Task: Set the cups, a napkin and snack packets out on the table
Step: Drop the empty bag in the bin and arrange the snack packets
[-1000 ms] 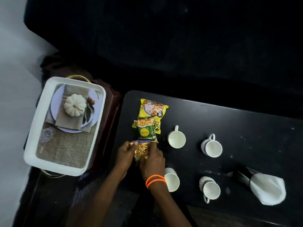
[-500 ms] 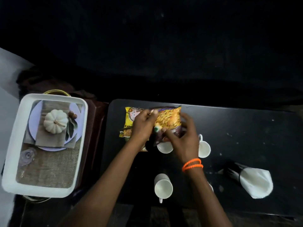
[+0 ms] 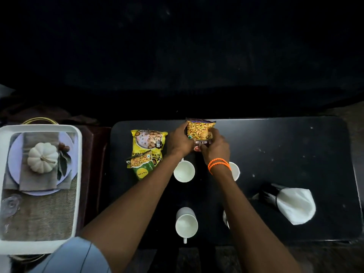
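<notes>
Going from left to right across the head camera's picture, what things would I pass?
White tray with the small white pumpkin → yellow snack packet → left hand → mixture packet held by both hands → right hand → folded white napkin.

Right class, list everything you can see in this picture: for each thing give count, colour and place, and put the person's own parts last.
table: one, black, centre and right
cups: four, white, mid table; two partly hidden by the right arm
mixture packet: one, orange and maroon, far table edge, held by both hands
yellow packet: one, yellow, left part of table
green packet: one, green and orange, overlapping the yellow packet's near end
napkin: one, white, in a dark holder lying at the right of the table
tray: one, white, left of table
plate: one, pale lilac, in tray
pumpkin: one, white, on the plate
bangles: two, orange, right wrist
left hand: grips mixture packet
right hand: grips mixture packet
</notes>
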